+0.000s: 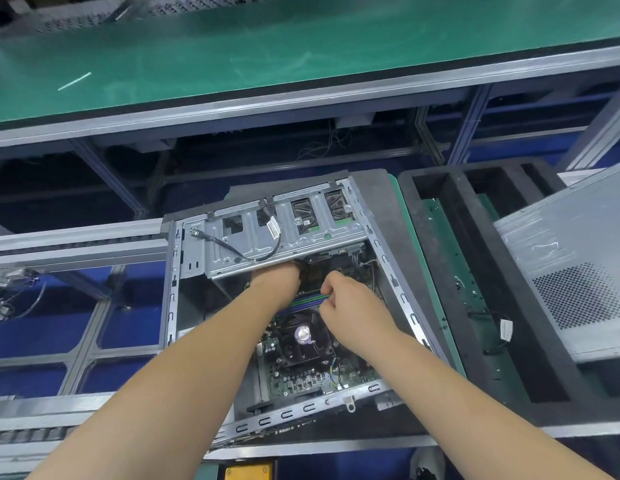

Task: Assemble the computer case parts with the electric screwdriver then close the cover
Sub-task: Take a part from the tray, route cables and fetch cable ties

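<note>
I see open grey metal computer case [184, 258] | left hand [277, 277] inside, fingers hidden, can't tell | right hand [346, 299] inside, fingers curled

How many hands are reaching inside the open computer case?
2. The left hand reaches under the metal drive cage, fingers hidden. The right hand is curled near the memory slots, above the cooler fan.

One open computer case [184, 271] at centre, with one drive cage [267, 237] at its far end, one fan [303, 336] near the middle and one circuit board [301, 379] on its floor. Two hands inside: left hand [277, 277], right hand [346, 299]. One black foam tray [436, 271] just right of the case. One grey cover panel [571, 265] far right. One green belt [232, 53] along the far side.
</note>
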{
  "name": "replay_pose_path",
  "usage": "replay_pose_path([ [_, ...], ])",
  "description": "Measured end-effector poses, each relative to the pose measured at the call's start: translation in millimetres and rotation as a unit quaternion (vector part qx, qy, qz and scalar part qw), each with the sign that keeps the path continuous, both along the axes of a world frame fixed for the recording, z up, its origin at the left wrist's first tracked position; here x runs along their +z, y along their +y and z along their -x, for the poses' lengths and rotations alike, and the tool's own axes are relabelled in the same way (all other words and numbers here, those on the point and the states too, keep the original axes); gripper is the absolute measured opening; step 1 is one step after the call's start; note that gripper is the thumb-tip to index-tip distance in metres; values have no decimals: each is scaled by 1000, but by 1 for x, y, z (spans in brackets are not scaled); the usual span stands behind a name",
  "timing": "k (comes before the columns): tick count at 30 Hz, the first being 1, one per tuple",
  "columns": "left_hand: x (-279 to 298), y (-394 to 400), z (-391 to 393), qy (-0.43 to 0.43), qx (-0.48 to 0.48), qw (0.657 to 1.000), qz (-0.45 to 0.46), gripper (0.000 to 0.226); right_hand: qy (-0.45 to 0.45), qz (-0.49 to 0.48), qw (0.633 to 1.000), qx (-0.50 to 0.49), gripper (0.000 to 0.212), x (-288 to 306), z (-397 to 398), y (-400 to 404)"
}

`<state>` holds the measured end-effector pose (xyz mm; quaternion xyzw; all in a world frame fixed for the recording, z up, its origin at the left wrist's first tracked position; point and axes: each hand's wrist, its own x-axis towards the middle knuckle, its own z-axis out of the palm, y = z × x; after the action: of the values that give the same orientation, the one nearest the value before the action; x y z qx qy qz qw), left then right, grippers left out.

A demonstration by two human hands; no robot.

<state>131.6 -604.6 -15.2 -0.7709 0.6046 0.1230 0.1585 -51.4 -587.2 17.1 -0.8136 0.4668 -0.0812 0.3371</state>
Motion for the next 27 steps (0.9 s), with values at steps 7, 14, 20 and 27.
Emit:
replay_pose_path([
  [7, -3, -3, 0, -2, 0, 1000, -14, 10, 10, -2, 1000, -4, 16, 2, 1, 1],
  [14, -5, 1, 4, -53, -45, 998, -3, 24, 14, 1, 1000, -2, 15, 1, -1, 1],
  [20, -9, 4, 4, -67, -56, 996, 21, 25, 20, -1, 1000, 2, 16, 1, -1, 2],
  [27, -19, 2, -8, -47, -68, 996, 22, 39, 19, -3, 1000, 3, 14, -1, 0, 2],
])
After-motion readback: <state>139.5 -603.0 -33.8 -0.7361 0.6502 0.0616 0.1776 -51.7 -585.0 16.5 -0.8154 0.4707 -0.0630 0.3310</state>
